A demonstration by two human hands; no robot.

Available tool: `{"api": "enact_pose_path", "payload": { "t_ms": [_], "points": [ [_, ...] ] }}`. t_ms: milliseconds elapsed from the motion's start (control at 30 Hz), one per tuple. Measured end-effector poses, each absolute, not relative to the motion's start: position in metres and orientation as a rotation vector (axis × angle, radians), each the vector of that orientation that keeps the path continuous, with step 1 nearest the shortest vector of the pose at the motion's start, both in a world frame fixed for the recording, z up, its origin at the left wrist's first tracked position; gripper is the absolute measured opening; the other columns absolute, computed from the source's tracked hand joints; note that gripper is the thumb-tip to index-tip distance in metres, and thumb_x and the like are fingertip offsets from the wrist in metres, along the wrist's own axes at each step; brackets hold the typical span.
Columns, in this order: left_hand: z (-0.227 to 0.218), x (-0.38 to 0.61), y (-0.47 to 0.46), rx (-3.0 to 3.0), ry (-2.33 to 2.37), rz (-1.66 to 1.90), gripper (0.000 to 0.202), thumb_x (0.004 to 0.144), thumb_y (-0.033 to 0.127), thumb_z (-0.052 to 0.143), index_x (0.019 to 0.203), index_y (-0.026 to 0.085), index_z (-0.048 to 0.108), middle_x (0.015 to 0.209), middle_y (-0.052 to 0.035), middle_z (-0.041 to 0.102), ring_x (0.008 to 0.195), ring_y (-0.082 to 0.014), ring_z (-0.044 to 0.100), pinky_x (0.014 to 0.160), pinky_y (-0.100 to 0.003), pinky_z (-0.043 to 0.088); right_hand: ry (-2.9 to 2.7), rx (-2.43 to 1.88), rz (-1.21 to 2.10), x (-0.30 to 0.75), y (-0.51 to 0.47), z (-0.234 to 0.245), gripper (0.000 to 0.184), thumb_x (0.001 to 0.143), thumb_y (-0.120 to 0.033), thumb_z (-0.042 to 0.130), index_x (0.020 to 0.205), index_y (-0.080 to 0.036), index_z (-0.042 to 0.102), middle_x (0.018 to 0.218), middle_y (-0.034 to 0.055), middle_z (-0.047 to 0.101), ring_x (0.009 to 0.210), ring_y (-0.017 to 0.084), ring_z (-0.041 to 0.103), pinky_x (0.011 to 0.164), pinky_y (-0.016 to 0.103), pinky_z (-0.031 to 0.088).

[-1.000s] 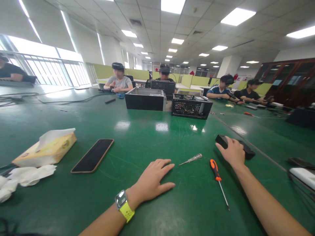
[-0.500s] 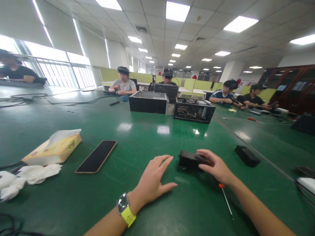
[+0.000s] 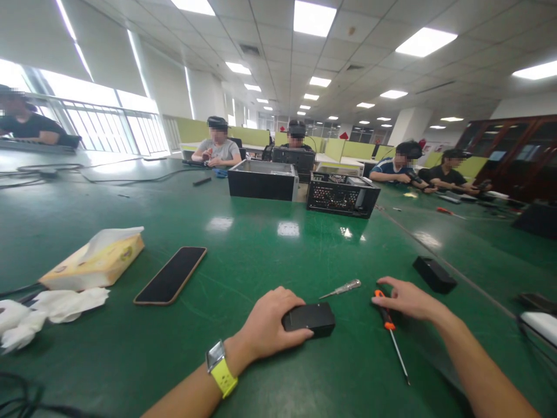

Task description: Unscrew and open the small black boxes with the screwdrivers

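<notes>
My left hand [image 3: 272, 322], with a watch on its wrist, is closed round the left end of a black rectangular box [image 3: 314, 319] on the green table. At the black-and-orange screwdriver [image 3: 385, 313], my right hand [image 3: 411, 302] has thumb and forefinger apart around the handle's far end. The thumb seems to touch the handle, though a firm grip does not show; the other fingers are partly hidden. The screwdriver's shaft points toward me. A small clear-handled screwdriver [image 3: 346, 287] lies between my hands, beyond the box. Another black box [image 3: 435, 274] lies to the right of my right hand.
A phone [image 3: 172, 276], a tissue pack [image 3: 96, 261] and crumpled tissues [image 3: 65, 305] lie on the left. Farther back stand two computer cases [image 3: 263, 183], [image 3: 342, 197]. Several people sit around the table [image 3: 243, 249]. Cables [image 3: 26, 400] trail at the near left corner.
The black box has passed from my right hand to my left, nearer to me. My right hand has moved right to the orange screwdriver. The clear-handled screwdriver is now uncovered.
</notes>
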State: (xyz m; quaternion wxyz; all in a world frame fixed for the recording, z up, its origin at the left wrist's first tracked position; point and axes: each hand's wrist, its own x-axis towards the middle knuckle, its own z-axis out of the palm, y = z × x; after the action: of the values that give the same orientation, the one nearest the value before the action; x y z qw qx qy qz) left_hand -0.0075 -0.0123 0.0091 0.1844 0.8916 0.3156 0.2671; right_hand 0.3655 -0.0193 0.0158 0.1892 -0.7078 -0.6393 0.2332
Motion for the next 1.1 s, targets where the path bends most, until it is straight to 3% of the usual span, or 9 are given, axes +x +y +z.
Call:
{"api": "enact_pose_path", "payload": {
  "t_ms": [133, 267, 400, 833, 1100],
  "points": [
    [0.010, -0.007, -0.012, 2.505, 0.881, 0.766, 0.036, 0.075, 0.042, 0.072, 0.102, 0.020, 0.067, 0.093, -0.0064, 0.067, 0.085, -0.0235, 0.060, 0.076, -0.032, 0.049, -1.871, -1.845, 0.813, 0.355, -0.025, 0.015, 0.024, 0.071, -0.034, 0.067, 0.091, -0.021, 0.069, 0.058, -0.0035, 0.060, 0.053, 0.014, 0.053, 0.049, 0.024, 0.039],
    [0.010, -0.007, -0.011, 2.505, 0.839, 0.790, 0.035, 0.077, 0.044, 0.070, 0.102, 0.019, 0.066, 0.094, -0.0070, 0.067, 0.086, -0.0234, 0.060, 0.076, -0.033, 0.049, -1.573, -1.425, 1.057, 0.337, -0.031, 0.029, 0.033, 0.077, -0.035, 0.065, 0.106, -0.020, 0.065, 0.075, 0.0013, 0.065, 0.054, 0.014, 0.056, 0.048, 0.025, 0.043],
    [0.010, -0.008, -0.011, 2.500, 0.802, 0.811, 0.037, 0.079, 0.045, 0.068, 0.105, 0.020, 0.066, 0.094, -0.0070, 0.067, 0.085, -0.0230, 0.060, 0.077, -0.033, 0.049, -1.154, -1.074, 1.078, 0.314, -0.031, 0.028, 0.034, 0.076, -0.036, 0.072, 0.106, -0.021, 0.063, 0.081, 0.0031, 0.068, 0.050, 0.011, 0.055, 0.044, 0.025, 0.044],
    [0.011, -0.009, -0.010, 2.549, 0.805, 0.754, 0.038, 0.079, 0.044, 0.069, 0.108, 0.019, 0.066, 0.098, -0.0076, 0.068, 0.087, -0.0239, 0.061, 0.080, -0.033, 0.050, -1.006, -1.014, 0.837, 0.295, -0.023, 0.007, 0.030, 0.077, -0.033, 0.074, 0.104, -0.023, 0.063, 0.078, -0.0007, 0.065, 0.051, 0.010, 0.055, 0.043, 0.023, 0.043],
    [0.009, -0.008, -0.010, 2.565, 0.799, 0.760, 0.038, 0.081, 0.045, 0.067, 0.107, 0.018, 0.066, 0.096, -0.0075, 0.068, 0.087, -0.0235, 0.061, 0.079, -0.033, 0.050, -1.175, -1.007, 0.686, 0.293, -0.026, 0.008, 0.029, 0.081, -0.030, 0.069, 0.109, -0.023, 0.062, 0.089, 0.0038, 0.070, 0.054, 0.012, 0.058, 0.045, 0.026, 0.046]
  ]
}}
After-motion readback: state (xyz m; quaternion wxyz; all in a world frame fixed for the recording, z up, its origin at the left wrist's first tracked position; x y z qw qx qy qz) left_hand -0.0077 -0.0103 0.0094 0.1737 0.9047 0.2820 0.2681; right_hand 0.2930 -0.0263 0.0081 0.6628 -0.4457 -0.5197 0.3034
